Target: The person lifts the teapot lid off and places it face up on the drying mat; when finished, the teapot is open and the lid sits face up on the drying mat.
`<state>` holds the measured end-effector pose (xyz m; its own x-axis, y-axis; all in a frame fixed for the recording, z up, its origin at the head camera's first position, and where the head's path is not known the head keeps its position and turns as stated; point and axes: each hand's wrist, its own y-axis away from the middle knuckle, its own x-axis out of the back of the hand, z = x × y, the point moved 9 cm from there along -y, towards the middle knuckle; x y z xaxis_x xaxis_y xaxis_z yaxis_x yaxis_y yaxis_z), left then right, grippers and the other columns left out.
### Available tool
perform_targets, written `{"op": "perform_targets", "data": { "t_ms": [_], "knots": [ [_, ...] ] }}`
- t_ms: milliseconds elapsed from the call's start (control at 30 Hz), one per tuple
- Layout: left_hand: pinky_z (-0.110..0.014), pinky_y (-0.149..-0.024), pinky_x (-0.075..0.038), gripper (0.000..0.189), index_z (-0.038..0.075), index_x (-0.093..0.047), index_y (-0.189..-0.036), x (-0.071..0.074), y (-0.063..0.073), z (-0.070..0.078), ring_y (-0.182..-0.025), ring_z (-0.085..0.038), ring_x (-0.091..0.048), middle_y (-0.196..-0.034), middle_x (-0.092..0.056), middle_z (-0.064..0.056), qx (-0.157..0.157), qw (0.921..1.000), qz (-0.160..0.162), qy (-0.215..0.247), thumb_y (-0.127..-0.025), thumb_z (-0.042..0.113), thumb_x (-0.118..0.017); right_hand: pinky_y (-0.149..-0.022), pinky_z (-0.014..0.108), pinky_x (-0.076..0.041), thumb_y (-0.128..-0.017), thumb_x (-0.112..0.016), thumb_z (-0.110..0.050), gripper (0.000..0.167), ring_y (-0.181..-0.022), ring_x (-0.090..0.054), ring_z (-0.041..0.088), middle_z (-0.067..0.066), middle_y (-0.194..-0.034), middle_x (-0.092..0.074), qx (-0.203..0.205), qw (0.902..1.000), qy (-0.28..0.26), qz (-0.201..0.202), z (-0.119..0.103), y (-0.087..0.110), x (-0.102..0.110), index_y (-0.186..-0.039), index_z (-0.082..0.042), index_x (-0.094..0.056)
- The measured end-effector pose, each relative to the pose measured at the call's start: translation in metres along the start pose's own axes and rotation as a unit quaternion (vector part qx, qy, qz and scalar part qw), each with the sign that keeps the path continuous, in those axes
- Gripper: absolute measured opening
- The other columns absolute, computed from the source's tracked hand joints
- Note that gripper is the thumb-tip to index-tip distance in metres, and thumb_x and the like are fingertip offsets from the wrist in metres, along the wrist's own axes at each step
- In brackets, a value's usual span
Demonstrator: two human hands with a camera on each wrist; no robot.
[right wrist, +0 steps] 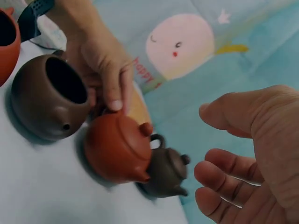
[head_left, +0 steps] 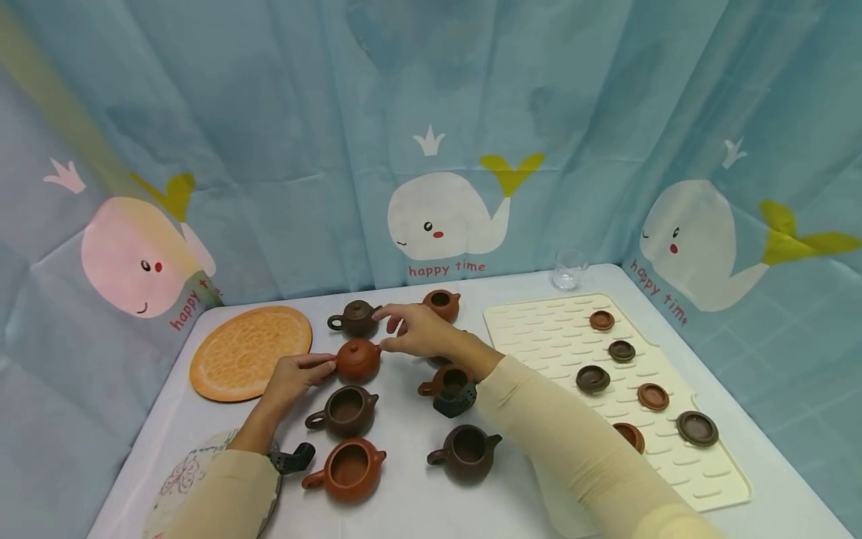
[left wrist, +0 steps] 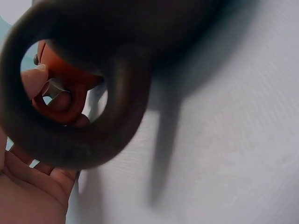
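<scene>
A red clay teapot [head_left: 358, 361] with its lid on stands in the left row of teapots. My left hand [head_left: 292, 380] pinches its handle from the left, thumb and fingers on the loop in the left wrist view. My right hand [head_left: 419, 332] is over by the spout side with fingers loosely bent, and the right wrist view shows nothing between them. Just behind is a dark lidded teapot [head_left: 357, 320]. In front sits a brown teapot [head_left: 346, 410] without a lid; a dark handle [left wrist: 133, 107] looms across the left wrist view and partly hides the red one.
An open red teapot [head_left: 352, 470] stands nearest on the left. A right-hand row holds several open teapots, including a dark one [head_left: 468, 452]. Several loose lids [head_left: 653, 397] lie on a cream mat [head_left: 532, 329]. A round orange mat [head_left: 251, 352] and a clear glass [head_left: 569, 271] are farther back.
</scene>
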<state>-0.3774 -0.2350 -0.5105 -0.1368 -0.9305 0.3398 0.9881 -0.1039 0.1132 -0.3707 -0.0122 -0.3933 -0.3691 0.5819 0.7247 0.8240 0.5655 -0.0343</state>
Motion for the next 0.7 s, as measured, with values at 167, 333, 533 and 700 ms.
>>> {"op": "perform_targets", "data": {
  "t_ms": [167, 333, 533, 700],
  "knots": [
    [-0.028, -0.073, -0.049, 0.037, 0.0, -0.069, -0.117, -0.001, 0.0, 0.001, -0.089, -0.013, -0.06, -0.105, -0.07, -0.004, -0.005, 1.0, -0.003, -0.005, -0.089, 0.025, -0.072, -0.067, 0.024, -0.05, -0.088, -0.072, -0.024, 0.045, -0.087, -0.059, 0.012, 0.005, -0.106, -0.064, -0.002, 1.0, 0.004, -0.007, 0.006, -0.011, -0.013, -0.131, -0.018, -0.057],
    [-0.029, -0.074, -0.049, 0.036, 0.001, -0.069, -0.117, -0.001, 0.001, 0.001, -0.09, -0.015, -0.06, -0.104, -0.07, -0.005, 0.002, 1.0, -0.001, -0.008, -0.089, 0.024, -0.072, -0.069, 0.024, -0.049, -0.089, -0.07, -0.022, 0.044, -0.086, -0.059, 0.012, 0.0, -0.099, -0.063, -0.004, 0.9995, 0.011, -0.028, 0.005, -0.023, -0.026, -0.131, -0.016, -0.058],
    [-0.03, -0.074, -0.049, 0.041, 0.002, -0.07, -0.116, 0.0, 0.0, 0.0, -0.09, -0.017, -0.062, -0.105, -0.07, -0.006, -0.005, 0.9999, 0.002, -0.013, -0.088, 0.03, -0.073, -0.071, 0.023, -0.048, -0.09, -0.07, -0.021, 0.046, -0.085, -0.058, 0.012, 0.001, -0.099, -0.063, -0.006, 0.9983, 0.036, -0.045, 0.004, -0.036, -0.043, -0.133, -0.012, -0.056],
    [-0.028, -0.074, -0.05, 0.039, 0.002, -0.07, -0.115, 0.0, 0.0, 0.0, -0.089, -0.013, -0.062, -0.107, -0.069, -0.006, -0.009, 0.9999, 0.004, -0.014, -0.088, 0.03, -0.073, -0.071, 0.023, -0.047, -0.09, -0.07, -0.023, 0.046, -0.087, -0.057, 0.012, 0.002, -0.101, -0.062, -0.008, 0.997, 0.056, -0.054, 0.002, -0.043, -0.053, -0.133, -0.013, -0.057]
  ]
}}
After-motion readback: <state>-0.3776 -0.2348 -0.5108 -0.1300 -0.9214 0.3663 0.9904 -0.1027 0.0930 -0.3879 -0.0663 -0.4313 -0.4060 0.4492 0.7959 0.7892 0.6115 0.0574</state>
